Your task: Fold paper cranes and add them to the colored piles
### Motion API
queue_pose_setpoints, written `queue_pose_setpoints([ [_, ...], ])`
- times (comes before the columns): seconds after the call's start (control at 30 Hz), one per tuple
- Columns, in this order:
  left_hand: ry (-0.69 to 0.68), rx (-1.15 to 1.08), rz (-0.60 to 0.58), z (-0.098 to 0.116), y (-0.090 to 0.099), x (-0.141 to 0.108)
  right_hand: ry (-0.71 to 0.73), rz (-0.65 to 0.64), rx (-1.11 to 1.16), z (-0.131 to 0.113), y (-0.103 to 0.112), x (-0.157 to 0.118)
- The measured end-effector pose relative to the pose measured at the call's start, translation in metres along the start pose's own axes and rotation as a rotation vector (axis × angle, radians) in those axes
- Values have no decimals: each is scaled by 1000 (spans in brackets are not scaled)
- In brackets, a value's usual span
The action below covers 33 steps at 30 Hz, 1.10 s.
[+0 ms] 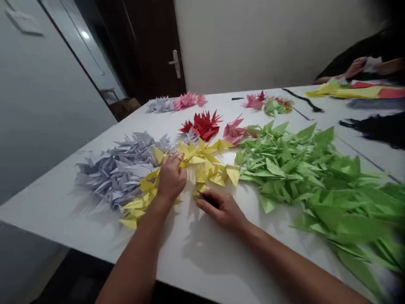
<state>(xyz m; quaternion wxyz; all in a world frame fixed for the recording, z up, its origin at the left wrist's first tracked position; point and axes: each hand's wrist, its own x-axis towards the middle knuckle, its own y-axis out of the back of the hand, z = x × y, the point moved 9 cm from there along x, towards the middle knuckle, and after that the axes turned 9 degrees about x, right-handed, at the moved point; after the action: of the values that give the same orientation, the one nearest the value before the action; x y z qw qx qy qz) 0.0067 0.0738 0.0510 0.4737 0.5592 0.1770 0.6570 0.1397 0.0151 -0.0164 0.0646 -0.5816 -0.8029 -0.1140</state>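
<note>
Folded yellow paper cranes (pixel 207 162) lie in a curved band across the middle of the white table. My left hand (pixel 172 175), with a ring on one finger, is curled closed among them, its fingertips at a yellow crane and partly hidden. Lower and to the right, my right hand (pixel 223 207) is closed in a pinch round a thin dark pointed tool (pixel 199 194). The tool's tip touches or nearly touches a yellow crane near the band's lower end; I cannot tell which.
Grey-lilac paper cranes (pixel 126 169) are heaped at left, green cranes (pixel 294 164) at right. Red cranes (pixel 204 126) and pink cranes (pixel 234 131) sit behind. Black cord (pixel 303 99) lies farther back. At far right are another person's hands (pixel 356 67).
</note>
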Motion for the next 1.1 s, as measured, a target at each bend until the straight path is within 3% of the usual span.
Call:
queue_pose_setpoints([
  [0.27,88,-359,211,5,19,-7,-3,70,121,6,5,0],
  [0.43,126,-575,138,9,2,-13,-54,192,355,12,14,-1],
  [0.6,79,-699,60,20,-12,-17,-71,208,489,8,15,-2],
  [0.87,92,-723,104,17,-13,-18,-150,375,662,15,25,-5],
  [1.1,77,-740,62,21,-14,-17,-203,360,560,22,24,-3],
])
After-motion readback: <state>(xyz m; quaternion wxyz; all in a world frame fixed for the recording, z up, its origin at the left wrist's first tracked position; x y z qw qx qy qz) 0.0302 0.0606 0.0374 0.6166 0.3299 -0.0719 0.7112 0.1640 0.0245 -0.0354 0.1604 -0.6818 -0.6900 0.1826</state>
